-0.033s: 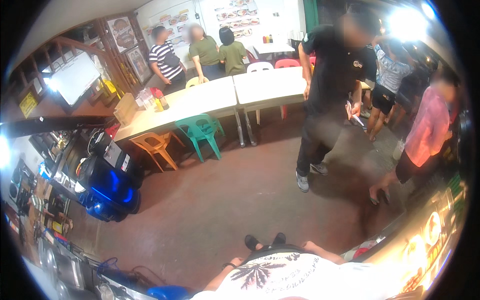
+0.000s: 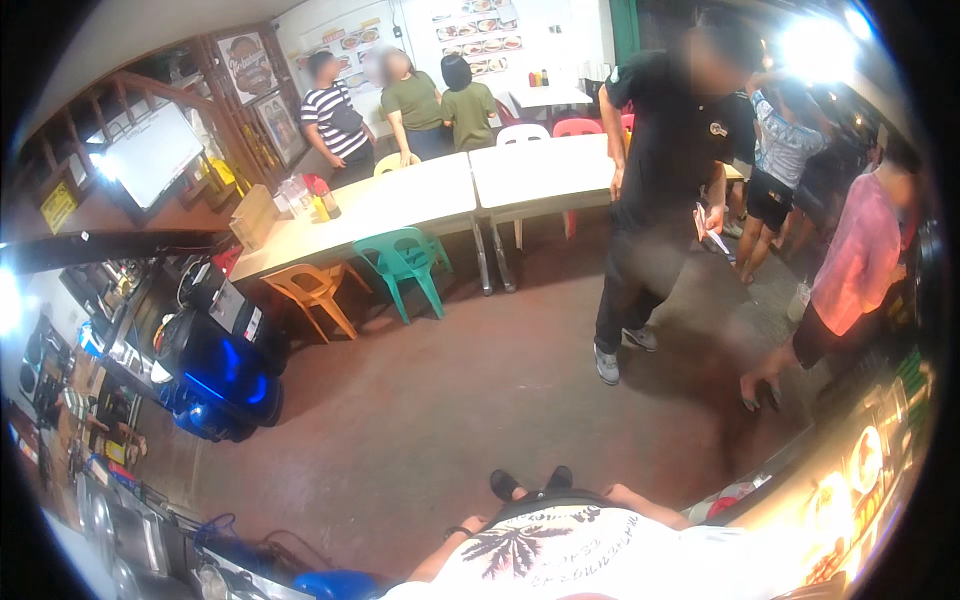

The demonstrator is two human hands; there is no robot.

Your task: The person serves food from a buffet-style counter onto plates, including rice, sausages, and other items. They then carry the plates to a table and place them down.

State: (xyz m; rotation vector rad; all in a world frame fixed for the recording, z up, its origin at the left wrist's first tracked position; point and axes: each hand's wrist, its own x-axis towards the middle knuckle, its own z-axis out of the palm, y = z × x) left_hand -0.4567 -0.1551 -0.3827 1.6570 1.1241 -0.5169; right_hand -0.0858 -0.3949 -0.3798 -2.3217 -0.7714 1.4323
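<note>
1. White printed shirt [image 2: 545, 548] is covering the torso between left hand [image 2: 470, 524] and right hand [image 2: 621, 494]; both are sitting at the waist beside the black lower garment [image 2: 548, 498]. Fingers aren't showing clearly: can't tell if they're gripping.
2. Risk: blue cord [image 2: 215, 527] is looping low on the left, possibly snagging a shoe [image 2: 506, 486] on a step that way.
3. Yellow bottle [image 2: 320, 208] and brown box [image 2: 253, 214] are standing on the table [image 2: 405, 203]; contents aren't showing.

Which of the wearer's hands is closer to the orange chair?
The left hand. It is low in the picture, with the orange chair well ahead and to its left. The right hand, over to the right, is farther off; neither touches the chair.
</note>
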